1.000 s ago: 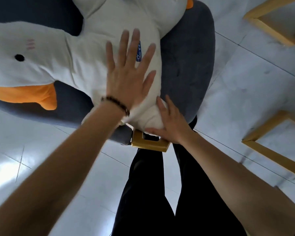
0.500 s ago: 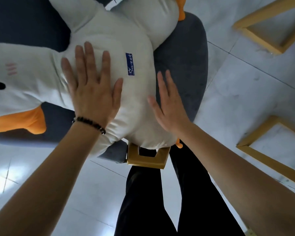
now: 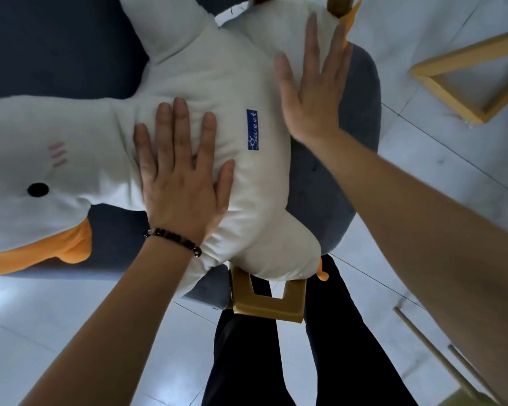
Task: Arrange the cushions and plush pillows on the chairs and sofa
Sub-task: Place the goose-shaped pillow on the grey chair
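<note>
A big white plush goose pillow (image 3: 241, 83) with an orange beak and a blue label lies across the dark grey chair (image 3: 361, 112). Its head points left, its feet hang over the chair's near edge. My left hand (image 3: 182, 177), with a bead bracelet at the wrist, lies flat on the plush's body, fingers spread. My right hand (image 3: 311, 92) is flat with straight fingers against the plush's right side, over the far part of its body. Neither hand grips anything.
The chair's gold metal leg (image 3: 267, 300) is just in front of my dark trousers. Wooden frames (image 3: 467, 80) stand on the white tiled floor at the right. Thin wooden rods (image 3: 440, 356) show at the lower right.
My right hand has slid up from the plush's lower right side to its upper right part. My left hand stays pressed on the body. The view has moved closer.
</note>
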A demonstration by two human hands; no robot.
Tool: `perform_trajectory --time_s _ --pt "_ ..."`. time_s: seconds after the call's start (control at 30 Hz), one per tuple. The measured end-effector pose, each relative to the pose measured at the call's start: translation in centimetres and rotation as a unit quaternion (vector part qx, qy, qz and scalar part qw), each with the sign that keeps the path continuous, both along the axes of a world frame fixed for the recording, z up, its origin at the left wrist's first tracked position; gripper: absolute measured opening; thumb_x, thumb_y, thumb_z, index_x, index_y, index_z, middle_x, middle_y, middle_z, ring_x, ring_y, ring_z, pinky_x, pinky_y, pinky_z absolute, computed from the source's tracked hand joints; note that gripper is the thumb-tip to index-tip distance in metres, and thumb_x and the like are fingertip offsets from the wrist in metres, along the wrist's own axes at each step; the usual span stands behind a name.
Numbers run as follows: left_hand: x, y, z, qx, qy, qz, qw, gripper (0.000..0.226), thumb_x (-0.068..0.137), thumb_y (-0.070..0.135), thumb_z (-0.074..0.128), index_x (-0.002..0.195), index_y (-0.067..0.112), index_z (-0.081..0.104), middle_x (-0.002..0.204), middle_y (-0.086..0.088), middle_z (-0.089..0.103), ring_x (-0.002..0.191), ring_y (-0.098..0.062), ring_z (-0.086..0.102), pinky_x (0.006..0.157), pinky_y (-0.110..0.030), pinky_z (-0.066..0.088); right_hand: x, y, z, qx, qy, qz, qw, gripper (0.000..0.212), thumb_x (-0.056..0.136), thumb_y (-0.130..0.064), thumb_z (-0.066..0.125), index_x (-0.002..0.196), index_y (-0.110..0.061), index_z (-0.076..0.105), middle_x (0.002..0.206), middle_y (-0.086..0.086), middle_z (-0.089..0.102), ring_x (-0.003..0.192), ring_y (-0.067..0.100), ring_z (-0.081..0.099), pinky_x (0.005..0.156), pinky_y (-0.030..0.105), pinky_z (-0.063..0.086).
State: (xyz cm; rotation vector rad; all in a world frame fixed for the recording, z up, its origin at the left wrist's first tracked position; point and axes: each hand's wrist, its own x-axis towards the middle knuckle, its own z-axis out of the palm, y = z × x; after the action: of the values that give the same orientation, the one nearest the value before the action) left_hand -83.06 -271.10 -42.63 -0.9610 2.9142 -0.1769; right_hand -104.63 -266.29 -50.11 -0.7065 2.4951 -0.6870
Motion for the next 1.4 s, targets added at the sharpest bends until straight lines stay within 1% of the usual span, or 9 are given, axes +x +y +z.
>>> perform_trajectory --time_s 0.2,0.33,0.5,0.7,0.87,1.07,1.17,1.23,1.4 --pt "0.2 -0.5 -0.3 0.008 0.004 -0.022 1.0 0.063 0.105 0.049 0.03 0.158 0.014 0.028 0.163 -0.022 0.023 0.152 -0.04 0.019 0.122 -0.047 -0.011 -4.2 -2.8 -2.7 0.138 -0.081 0.121 0.98 0.077 0.096 -0.073 0.019 0.16 -0.038 -0.005 0.168 0.009 -0.019 0.151 0.044 -0.021 0.121 0.064 -0.002" --pt "0.2 -0.5 0.5 0.028 0.013 -0.026 0.999 0.062 0.106 0.048 0.031 0.156 0.012 0.032 0.162 -0.025 0.024 0.151 -0.042 0.019 0.122 -0.05 -0.007 -2.5 -0.9 -1.9 0.064 -0.027 0.078 0.995 0.077 0.1 -0.064 0.026 0.162 -0.024 0.007 0.169 0.018 -0.006 0.153 0.046 -0.01 0.124 0.055 0.001" --pt "2.7 1.7 3.4 0.105 0.134 -0.015 0.985 0.052 0.102 0.03 0.051 0.147 0.004 0.046 0.155 -0.032 0.033 0.147 -0.048 0.027 0.12 -0.06 0.02 6.5 2.8 2.0 -0.087 0.01 0.056 0.995 0.08 0.102 -0.056 0.034 0.159 -0.002 0.018 0.165 0.03 0.003 0.154 0.044 0.004 0.125 0.057 0.01" --pt "10.6 8.0 3.7 0.142 -0.036 0.003 0.989 0.053 0.103 0.035 0.048 0.151 0.011 0.044 0.162 -0.024 0.025 0.151 -0.041 0.023 0.114 -0.059 0.031 14.7 9.5 1.0 -0.063 0.042 0.184 0.98 0.079 0.099 -0.056 0.038 0.154 0.0 0.027 0.16 0.036 0.019 0.151 0.05 0.015 0.121 0.061 0.018" --pt "10.7 8.8 2.8 0.108 -0.009 0.008 0.994 0.048 0.098 0.03 0.052 0.143 0.012 0.054 0.158 -0.021 0.036 0.146 -0.039 0.035 0.106 -0.052 0.039 13.5 9.2 1.1 -0.084 0.044 0.199 0.975 0.081 0.099 -0.057 0.04 0.153 0.003 0.03 0.16 0.035 0.02 0.151 0.049 0.017 0.121 0.058 0.02" --pt "11.0 8.1 2.0 0.08 -0.011 0.019 0.997 0.049 0.1 0.033 0.047 0.145 0.015 0.051 0.159 -0.018 0.035 0.148 -0.036 0.033 0.103 -0.05 0.039 13.6 17.9 -0.1 0.022 -0.058 0.326 0.943 0.095 0.095 -0.067 0.047 0.161 -0.014 0.006 0.167 0.026 -0.003 0.156 0.039 0.002 0.123 0.055 0.021" --pt "11.4 8.2 1.9 0.075 -0.006 0.005 0.997 0.05 0.1 0.035 0.048 0.146 0.014 0.051 0.159 -0.019 0.036 0.147 -0.037 0.035 0.101 -0.05 0.04 12.5 22.4 -0.9 0.148 -0.163 0.28 0.934 0.095 0.088 -0.077 0.044 0.16 -0.034 0.0 0.169 0.015 -0.004 0.156 0.033 0.002 0.124 0.054 0.019" --pt "11.1 8.4 2.2 0.078 -0.01 0.01 0.997 0.05 0.1 0.036 0.048 0.146 0.015 0.051 0.159 -0.018 0.036 0.148 -0.036 0.034 0.101 -0.05 0.04 11.7 23.6 -0.8 0.194 -0.171 0.253 0.932 0.098 0.085 -0.08 0.043 0.161 -0.031 0.002 0.17 0.012 -0.002 0.156 0.031 0.005 0.123 0.053 0.02" --pt "8.7 8.6 3.2 0.068 0.037 0.036 0.996 0.05 0.103 0.038 0.046 0.145 0.013 0.052 0.157 -0.023 0.037 0.146 -0.04 0.035 0.112 -0.056 0.033 11.9 22.9 0.6 0.145 -0.19 0.23 0.943 0.11 0.08 -0.087 0.036 0.16 -0.026 -0.008 0.17 0.008 -0.007 0.156 0.032 0.008 0.121 0.056 0.026"
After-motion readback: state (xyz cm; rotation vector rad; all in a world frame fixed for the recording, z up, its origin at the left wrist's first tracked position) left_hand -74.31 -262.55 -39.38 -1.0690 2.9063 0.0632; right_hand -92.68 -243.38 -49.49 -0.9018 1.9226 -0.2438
